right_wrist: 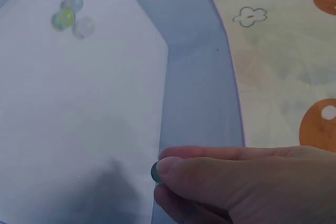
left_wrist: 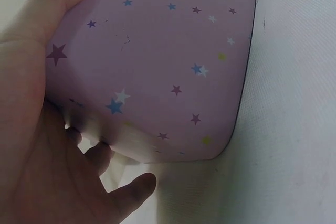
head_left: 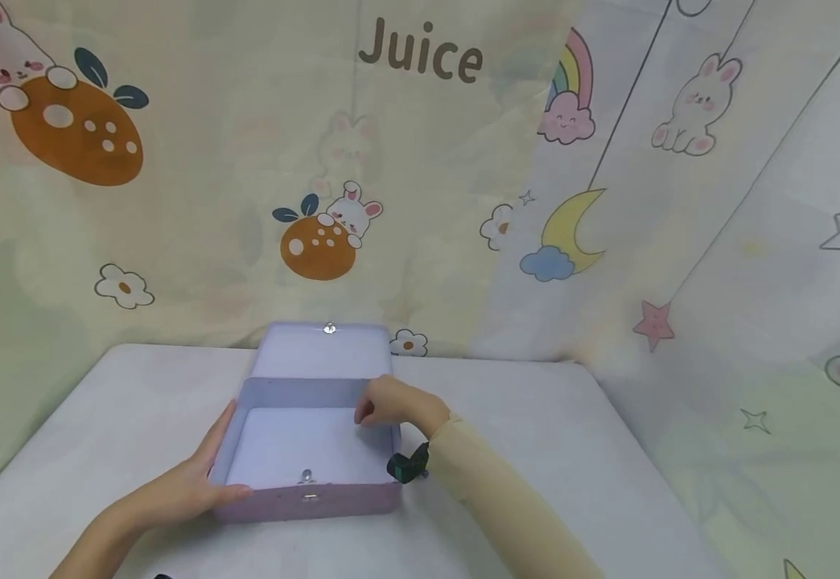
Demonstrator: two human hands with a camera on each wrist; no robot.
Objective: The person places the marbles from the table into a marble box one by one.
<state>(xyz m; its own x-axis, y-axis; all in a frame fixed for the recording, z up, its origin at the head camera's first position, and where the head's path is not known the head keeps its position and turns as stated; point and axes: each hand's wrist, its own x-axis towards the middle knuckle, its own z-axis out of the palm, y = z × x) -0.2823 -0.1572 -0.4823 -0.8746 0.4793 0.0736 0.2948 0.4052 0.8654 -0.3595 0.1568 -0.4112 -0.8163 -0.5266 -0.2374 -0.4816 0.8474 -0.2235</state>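
Note:
A lilac metal box (head_left: 311, 503) printed with stars lies with its hinged lid (head_left: 322, 350) folded back. My left hand (head_left: 181, 490) rests on its front left corner, fingers straight along the left side and thumb along the front. Close up in the left wrist view, the left hand (left_wrist: 47, 129) lies against the star-printed side. Inside, by the right back part, my right hand (head_left: 394, 402) pinches a dark green marble (right_wrist: 155, 172) between thumb and fingers, near the box wall. Several clear marbles (right_wrist: 66, 17), one yellowish, sit clustered on the box's white floor in the right wrist view.
The box stands on a white-covered table (head_left: 521, 450). Behind it hangs a printed cloth (head_left: 434, 201) with rabbits, oranges and stars. A small metal clasp (head_left: 307, 476) stands at the front rim. A dark device (head_left: 407, 464) sits at my right wrist.

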